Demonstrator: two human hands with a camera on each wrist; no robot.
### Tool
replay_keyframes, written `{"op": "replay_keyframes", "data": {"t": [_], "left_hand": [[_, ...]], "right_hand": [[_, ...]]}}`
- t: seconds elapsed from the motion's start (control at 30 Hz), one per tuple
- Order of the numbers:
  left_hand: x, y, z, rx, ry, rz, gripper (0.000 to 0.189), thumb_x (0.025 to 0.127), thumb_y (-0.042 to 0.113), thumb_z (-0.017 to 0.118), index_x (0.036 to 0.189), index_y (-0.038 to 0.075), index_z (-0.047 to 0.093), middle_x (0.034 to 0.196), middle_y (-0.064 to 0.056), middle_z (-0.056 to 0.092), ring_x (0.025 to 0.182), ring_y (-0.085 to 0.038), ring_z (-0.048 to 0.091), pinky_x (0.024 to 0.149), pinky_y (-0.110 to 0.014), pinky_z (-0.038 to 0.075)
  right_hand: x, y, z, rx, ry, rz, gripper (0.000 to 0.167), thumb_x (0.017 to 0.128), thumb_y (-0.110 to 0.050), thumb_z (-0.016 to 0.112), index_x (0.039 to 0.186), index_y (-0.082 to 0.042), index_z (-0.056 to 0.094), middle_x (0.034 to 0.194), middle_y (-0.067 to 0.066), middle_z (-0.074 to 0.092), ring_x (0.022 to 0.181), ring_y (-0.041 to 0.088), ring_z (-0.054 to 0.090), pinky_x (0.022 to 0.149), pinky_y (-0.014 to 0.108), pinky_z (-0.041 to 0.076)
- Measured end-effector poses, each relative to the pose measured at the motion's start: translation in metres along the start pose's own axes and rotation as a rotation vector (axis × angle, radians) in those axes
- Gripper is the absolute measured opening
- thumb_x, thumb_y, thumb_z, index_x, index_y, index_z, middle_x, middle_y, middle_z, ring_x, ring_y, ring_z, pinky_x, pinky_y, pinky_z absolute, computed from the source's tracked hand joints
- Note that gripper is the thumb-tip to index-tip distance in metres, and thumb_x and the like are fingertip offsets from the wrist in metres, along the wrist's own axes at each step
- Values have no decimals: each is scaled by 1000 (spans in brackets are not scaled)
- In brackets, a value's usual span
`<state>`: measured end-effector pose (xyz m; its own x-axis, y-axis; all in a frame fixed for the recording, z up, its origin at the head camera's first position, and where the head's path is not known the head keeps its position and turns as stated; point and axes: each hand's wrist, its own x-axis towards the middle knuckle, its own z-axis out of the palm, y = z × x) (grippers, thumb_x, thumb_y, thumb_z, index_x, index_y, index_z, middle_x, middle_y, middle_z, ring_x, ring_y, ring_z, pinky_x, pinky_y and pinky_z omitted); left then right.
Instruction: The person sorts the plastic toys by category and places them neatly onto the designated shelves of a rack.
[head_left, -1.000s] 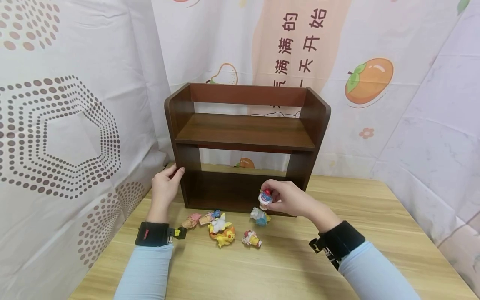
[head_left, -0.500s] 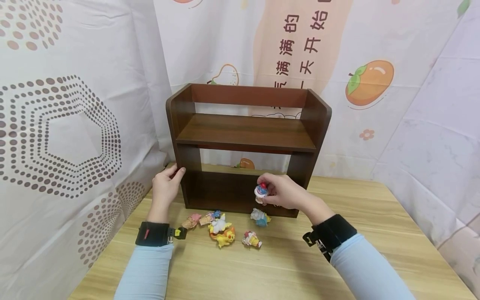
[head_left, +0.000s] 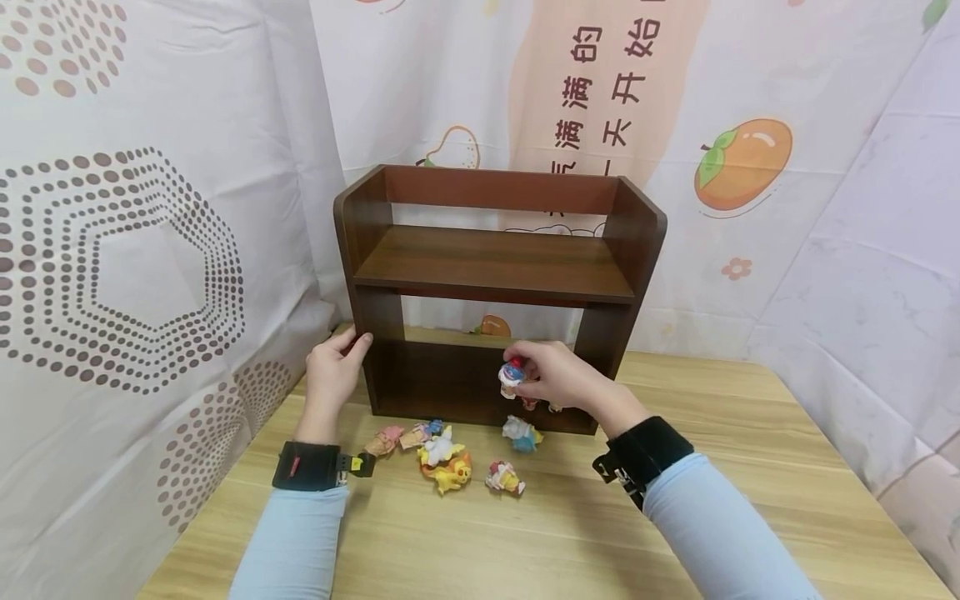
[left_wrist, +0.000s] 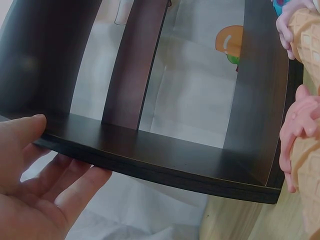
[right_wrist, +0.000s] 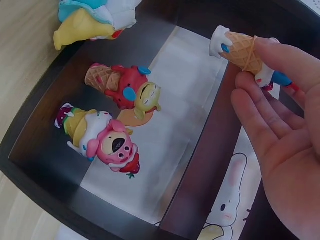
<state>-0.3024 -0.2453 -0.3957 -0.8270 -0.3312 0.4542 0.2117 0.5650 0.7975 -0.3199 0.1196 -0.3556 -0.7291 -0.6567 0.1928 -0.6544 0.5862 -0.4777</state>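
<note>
My left hand (head_left: 332, 375) grips the left side panel of a dark brown two-tier shelf (head_left: 491, 258); in the left wrist view the thumb lies on the inner side and the fingers outside. My right hand (head_left: 566, 375) pinches an ice-cream-cone figurine (right_wrist: 242, 49) by its cone, held at the lower compartment's opening. It has a waffle cone, white drips and a blue and red top. In the right wrist view, two cone figurines stand on the lower board: a pink one (right_wrist: 119, 145) and a red one with a yellow head (right_wrist: 135, 90).
On the wooden table (head_left: 570, 542) before the shelf lie a blue-and-white figurine (head_left: 522, 433), a white-and-yellow one (head_left: 505, 477), a yellow-orange one (head_left: 450, 475), a white one (head_left: 440, 448), a pink cone figurine (head_left: 384, 441) and a blue-topped cone figurine (head_left: 420, 433). A printed curtain (head_left: 757, 325) hangs behind.
My right hand has moved left and slightly up with the cone figurine, uncovering the figurines standing on the lower board. The left hand keeps its hold on the side panel.
</note>
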Motion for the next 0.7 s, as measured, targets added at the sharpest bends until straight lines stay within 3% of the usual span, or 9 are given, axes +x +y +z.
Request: {"op": "replay_keyframes", "data": {"t": [0.27,0.7], "left_hand": [[-1,0,0,6,5,7,38,99,31,69,129,7,70,117,-16,71,104,-33,69,84,-46,55],[2,-1,1,8,5,20,39,99,31,69,129,7,70,117,-16,72,101,-33,70,83,-46,55]], "right_hand": [[7,-1,9,66,-28,48,43,91,-7,78,129,-3,60,103,7,65,62,10,66,59,27,57],[17,11,23,4,-12,59,43,89,-15,81,127,-8,60,104,6,66,55,12,64,54,27,55]]}}
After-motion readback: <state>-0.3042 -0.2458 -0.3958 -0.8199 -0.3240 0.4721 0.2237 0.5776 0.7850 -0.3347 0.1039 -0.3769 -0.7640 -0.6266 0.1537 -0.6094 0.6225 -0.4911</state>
